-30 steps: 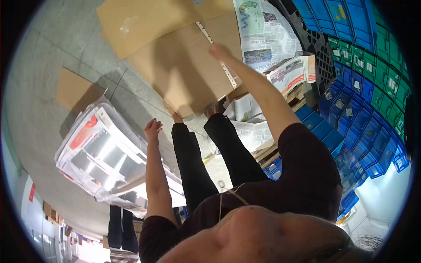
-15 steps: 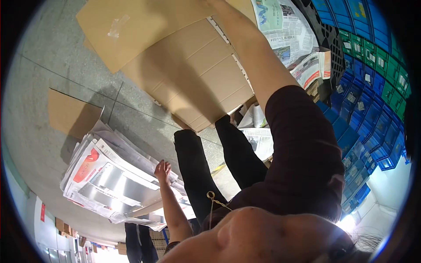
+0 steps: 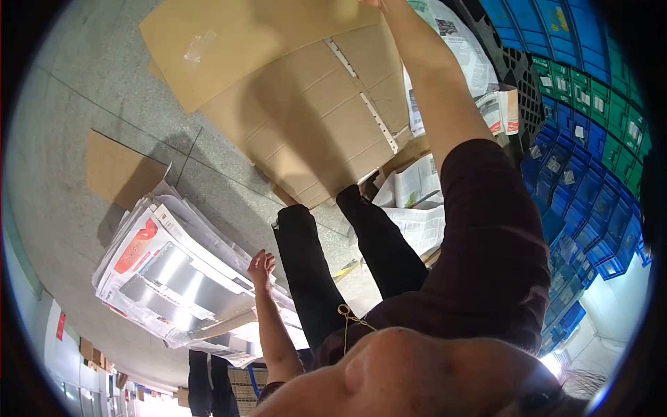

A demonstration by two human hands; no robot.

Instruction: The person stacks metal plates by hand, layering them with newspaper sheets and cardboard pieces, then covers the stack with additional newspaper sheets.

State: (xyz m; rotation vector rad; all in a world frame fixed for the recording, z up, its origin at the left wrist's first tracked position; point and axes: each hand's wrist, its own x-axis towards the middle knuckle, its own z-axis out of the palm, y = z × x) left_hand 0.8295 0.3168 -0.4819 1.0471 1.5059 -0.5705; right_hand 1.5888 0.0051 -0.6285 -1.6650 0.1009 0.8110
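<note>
My left hand (image 3: 261, 268) hangs with loosely bent fingers beside a stack of newspapers (image 3: 142, 243) and appears to hold nothing. Shiny metal-like panels (image 3: 184, 281) lie on that stack. My right arm reaches far forward over a large brown cardboard piece (image 3: 313, 111), which has creases and a slotted edge strip. Only a bit of my right hand (image 3: 373, 3) shows at the top edge, by a flat cardboard sheet (image 3: 243, 42) with clear tape on it. The right fingers are cut off by the frame.
A loose cardboard piece (image 3: 121, 167) stands on the grey floor at left. Newspapers (image 3: 410, 187) lie to the right of the cardboard. Stacked blue crates (image 3: 583, 194) and green crates (image 3: 583, 97) line the right side. Another person's dark-trousered legs (image 3: 208, 382) show at the bottom left.
My right hand has shifted to the right along the top edge. More of the cardboard's right part, beyond the slotted strip, now shows. The left hand stays nearly in place.
</note>
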